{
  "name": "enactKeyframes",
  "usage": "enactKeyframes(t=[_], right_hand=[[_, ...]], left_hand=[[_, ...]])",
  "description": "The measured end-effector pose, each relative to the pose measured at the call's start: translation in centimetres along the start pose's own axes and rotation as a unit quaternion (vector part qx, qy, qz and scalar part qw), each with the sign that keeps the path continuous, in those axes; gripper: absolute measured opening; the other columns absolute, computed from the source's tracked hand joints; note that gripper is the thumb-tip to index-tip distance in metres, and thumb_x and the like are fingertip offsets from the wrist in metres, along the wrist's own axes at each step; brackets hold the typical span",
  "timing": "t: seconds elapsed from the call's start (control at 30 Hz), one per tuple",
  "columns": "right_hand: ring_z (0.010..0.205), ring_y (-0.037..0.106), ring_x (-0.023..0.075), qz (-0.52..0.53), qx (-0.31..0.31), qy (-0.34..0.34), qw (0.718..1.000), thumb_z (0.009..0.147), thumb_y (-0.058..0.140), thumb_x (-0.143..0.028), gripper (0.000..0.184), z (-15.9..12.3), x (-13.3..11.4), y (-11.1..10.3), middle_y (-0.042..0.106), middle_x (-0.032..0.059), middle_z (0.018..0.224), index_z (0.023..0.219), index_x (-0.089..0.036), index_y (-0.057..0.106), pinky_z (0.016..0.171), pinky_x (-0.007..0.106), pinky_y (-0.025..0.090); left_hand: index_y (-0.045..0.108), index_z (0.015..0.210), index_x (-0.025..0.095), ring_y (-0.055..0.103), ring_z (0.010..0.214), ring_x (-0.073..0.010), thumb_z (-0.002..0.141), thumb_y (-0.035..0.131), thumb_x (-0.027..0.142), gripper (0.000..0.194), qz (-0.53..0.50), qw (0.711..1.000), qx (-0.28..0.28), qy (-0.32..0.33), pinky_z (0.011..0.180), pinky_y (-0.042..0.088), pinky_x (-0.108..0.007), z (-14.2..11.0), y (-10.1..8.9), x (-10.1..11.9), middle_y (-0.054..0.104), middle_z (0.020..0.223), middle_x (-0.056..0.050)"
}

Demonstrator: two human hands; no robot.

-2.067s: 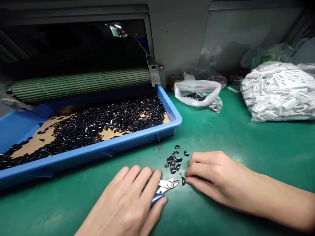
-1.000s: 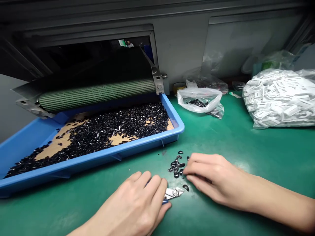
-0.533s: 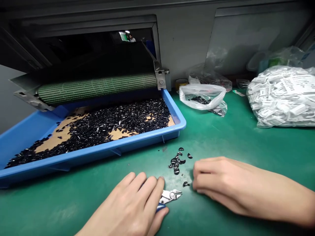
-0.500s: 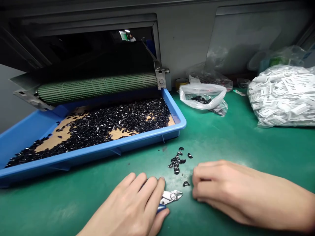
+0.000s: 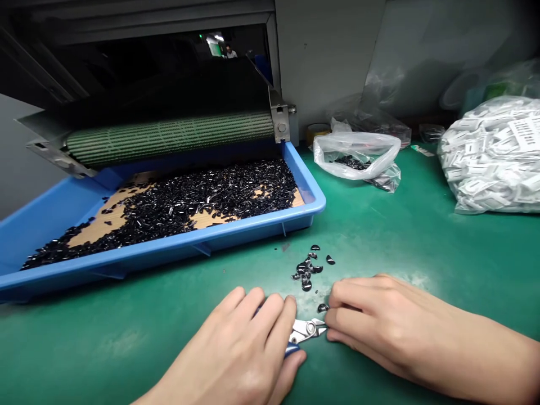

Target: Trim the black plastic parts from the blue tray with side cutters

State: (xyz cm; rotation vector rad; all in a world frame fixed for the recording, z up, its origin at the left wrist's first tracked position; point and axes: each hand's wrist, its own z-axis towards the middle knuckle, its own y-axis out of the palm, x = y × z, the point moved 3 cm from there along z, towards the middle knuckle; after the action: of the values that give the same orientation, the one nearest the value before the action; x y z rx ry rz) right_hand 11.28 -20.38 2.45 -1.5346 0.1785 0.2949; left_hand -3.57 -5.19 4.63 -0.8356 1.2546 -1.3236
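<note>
My left hand (image 5: pixel 230 351) clamps the blue-handled side cutters (image 5: pixel 307 331), and my right hand (image 5: pixel 382 320), just apart, curls beside a small black piece (image 5: pixel 323 307).

A green work surface (image 5: pixel 426 253) runs across the near part of the scene and stretches to the right, with pale light glare on its near right side. Along its far edge stands a grey metal machine housing (image 5: pixel 329 62) with flat panels. On the far left, a wide, dark opening (image 5: pixel 139 67) cuts into the housing, above a green-striped conveyor belt (image 5: pixel 169 135). Through the opening, a lit green sign (image 5: pixel 215 48) and a small ceiling light (image 5: pixel 219 37) glow in the dim room beyond, beside a distant person (image 5: pixel 230 53).
</note>
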Motion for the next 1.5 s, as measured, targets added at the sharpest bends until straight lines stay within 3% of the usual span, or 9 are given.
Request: enactKeyframes(t=[0.13, 0.3, 0.47, 0.73, 0.83, 1.1, 1.3, 1.5], right_hand=[[0.071, 0.054, 0.0177, -0.009, 0.009, -0.016, 1.0, 0.107, 0.056, -0.02, 0.016, -0.1, -0.1, 0.1, 0.056, -0.0004, 0.089, 0.091, -0.02, 0.059, 0.061, 0.033, 0.035], [0.071, 0.054, 0.0178, -0.011, 0.02, -0.02, 1.0, 0.107, 0.056, -0.02, 0.016, -0.1, 0.0, 0.2, 0.057, -0.0001, 0.088, 0.091, -0.02, 0.06, 0.061, 0.033, 0.035], [0.071, 0.056, 0.0172, 0.0, 0.042, -0.03, 0.999, 0.111, 0.05, -0.028, 0.026, 0.1, 0.3, 0.1, 0.057, 0.0001, 0.087, 0.089, -0.02, 0.06, 0.062, 0.034, 0.036], [0.087, 0.062, 0.0166, 0.116, -0.038, 0.021, 0.992, 0.112, 0.049, -0.031, 0.018, -0.2, 1.1, -0.9, 0.064, -0.0011, 0.101, 0.111, -0.028, 0.067, 0.077, 0.03, 0.044], [0.087, 0.062, 0.017, 0.12, -0.034, 0.026, 0.992, 0.111, 0.05, -0.03, 0.018, -0.4, 1.2, -1.1, 0.064, -0.0001, 0.099, 0.106, -0.026, 0.067, 0.077, 0.031, 0.045], [0.079, 0.059, 0.0169, 0.079, -0.019, 0.011, 0.997, 0.113, 0.045, -0.031, 0.027, -0.2, 1.0, -0.6, 0.061, 0.0002, 0.092, 0.095, -0.022, 0.064, 0.074, 0.032, 0.043], [0.075, 0.055, 0.0168, 0.051, -0.005, 0.002, 0.999, 0.113, 0.045, -0.028, 0.028, -0.2, 0.9, -0.3, 0.058, 0.0002, 0.088, 0.091, -0.021, 0.061, 0.069, 0.032, 0.039], [0.076, 0.051, 0.0174, 0.084, -0.027, -0.002, 0.996, 0.107, 0.05, -0.014, 0.018, -0.1, 0.7, -0.2, 0.057, 0.0011, 0.09, 0.093, -0.02, 0.06, 0.07, 0.031, 0.039]], left_hand=[[0.064, 0.126, 0.015, 0.062, 0.092, -0.026, 0.113, 0.028, 0.034, 0.042, -0.027, 0.999, -0.014, 0.01, 0.078, 0.046, -0.044, -0.2, 0.3, -0.4, 0.069, 0.104, -0.004], [0.065, 0.122, 0.016, 0.06, 0.085, -0.0241, 0.113, 0.027, 0.034, 0.043, -0.055, 0.998, 0.014, 0.03, 0.074, 0.042, -0.043, -0.5, 0.5, -0.9, 0.067, 0.098, -0.003], [0.064, 0.127, 0.014, 0.06, 0.092, -0.0252, 0.113, 0.03, 0.033, 0.042, -0.04, 0.998, -0.029, 0.026, 0.079, 0.044, -0.045, 0.1, 0.2, -0.2, 0.067, 0.106, -0.005], [0.069, 0.112, 0.018, 0.058, 0.086, -0.025, 0.111, 0.035, 0.033, 0.038, -0.008, 0.997, -0.052, 0.061, 0.077, 0.045, -0.047, 0.8, 0.3, -0.2, 0.065, 0.103, -0.003], [0.068, 0.118, 0.016, 0.059, 0.089, -0.026, 0.112, 0.035, 0.033, 0.038, -0.006, 0.997, -0.057, 0.056, 0.079, 0.045, -0.048, 0.5, 0.4, -0.3, 0.066, 0.106, -0.004], [0.064, 0.128, 0.01, 0.06, 0.091, -0.0279, 0.112, 0.034, 0.032, 0.04, -0.03, 0.999, 0.013, 0.022, 0.074, 0.041, -0.044, -0.1, 0.8, -0.1, 0.068, 0.103, -0.007], [0.068, 0.121, 0.014, 0.058, 0.088, -0.0268, 0.112, 0.032, 0.032, 0.041, 0.007, 0.999, -0.013, 0.036, 0.077, 0.042, -0.046, 0.1, 0.5, 0.2, 0.066, 0.103, -0.005], [0.071, 0.114, 0.017, 0.057, 0.081, -0.026, 0.106, 0.05, 0.04, 0.032, 0.043, 0.996, -0.057, 0.059, 0.072, 0.045, -0.045, 1.0, 0.6, 0.3, 0.063, 0.097, -0.005]])
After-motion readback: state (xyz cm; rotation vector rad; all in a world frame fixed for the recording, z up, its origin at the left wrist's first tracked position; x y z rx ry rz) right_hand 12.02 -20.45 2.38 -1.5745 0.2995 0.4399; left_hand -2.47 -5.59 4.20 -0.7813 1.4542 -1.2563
